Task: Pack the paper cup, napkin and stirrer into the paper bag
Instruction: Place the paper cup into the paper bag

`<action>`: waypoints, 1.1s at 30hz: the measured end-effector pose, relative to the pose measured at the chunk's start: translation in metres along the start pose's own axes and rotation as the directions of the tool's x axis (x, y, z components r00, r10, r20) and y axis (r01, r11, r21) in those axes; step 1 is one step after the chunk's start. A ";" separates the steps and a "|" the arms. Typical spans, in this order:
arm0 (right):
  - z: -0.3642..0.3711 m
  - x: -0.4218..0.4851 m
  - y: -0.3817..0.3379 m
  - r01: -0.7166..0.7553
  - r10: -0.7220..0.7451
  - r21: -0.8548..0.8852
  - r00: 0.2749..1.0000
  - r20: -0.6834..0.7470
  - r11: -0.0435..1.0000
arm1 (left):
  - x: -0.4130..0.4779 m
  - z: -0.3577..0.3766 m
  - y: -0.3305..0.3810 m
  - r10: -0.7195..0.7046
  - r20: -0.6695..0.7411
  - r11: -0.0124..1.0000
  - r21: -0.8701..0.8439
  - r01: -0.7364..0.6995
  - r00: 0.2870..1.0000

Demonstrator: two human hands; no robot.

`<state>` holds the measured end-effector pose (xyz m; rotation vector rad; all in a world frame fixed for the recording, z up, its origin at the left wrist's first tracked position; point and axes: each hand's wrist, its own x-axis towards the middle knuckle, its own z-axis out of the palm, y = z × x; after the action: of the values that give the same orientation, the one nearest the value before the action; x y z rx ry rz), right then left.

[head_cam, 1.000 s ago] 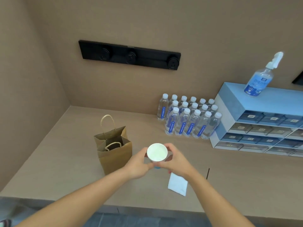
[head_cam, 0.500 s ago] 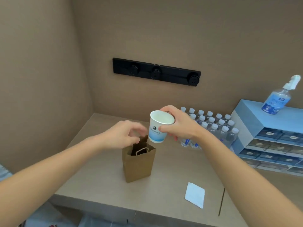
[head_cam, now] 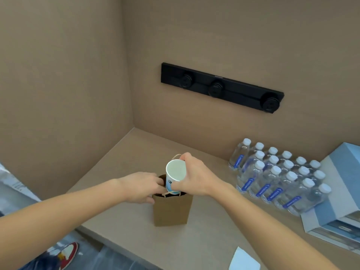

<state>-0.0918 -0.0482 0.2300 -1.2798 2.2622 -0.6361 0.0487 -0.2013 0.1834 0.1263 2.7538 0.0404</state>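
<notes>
A brown paper bag [head_cam: 171, 210] stands upright on the counter near its front edge. My right hand [head_cam: 194, 177] grips the white paper cup [head_cam: 175, 172], empty and tilted, its base lowered into the bag's mouth. My left hand [head_cam: 143, 187] holds the bag's left rim, fingers at the opening. A white napkin [head_cam: 244, 260] lies flat at the bottom of the view, right of the bag. The stirrer is out of view.
A shrink-wrapped pack of water bottles [head_cam: 278, 178] sits to the right against the back wall. A blue and white drawer unit [head_cam: 339, 209] stands at the far right. A black socket rail [head_cam: 222, 87] is on the wall. Walls enclose the left and back.
My right hand has brought the cup down from above the bag into its mouth. My left hand has closed onto the bag's rim. The view has shifted left and down.
</notes>
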 end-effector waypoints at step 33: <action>0.051 0.067 -0.042 0.136 0.203 -0.783 0.926 0.318 0.607 | 0.011 0.012 -0.054 0.194 -0.144 0.951 -0.214 -0.222 0.970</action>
<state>-0.0648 -0.1347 0.2040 -1.5402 2.2525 0.7301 0.0386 -0.2536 0.1662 0.3623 2.8195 0.4354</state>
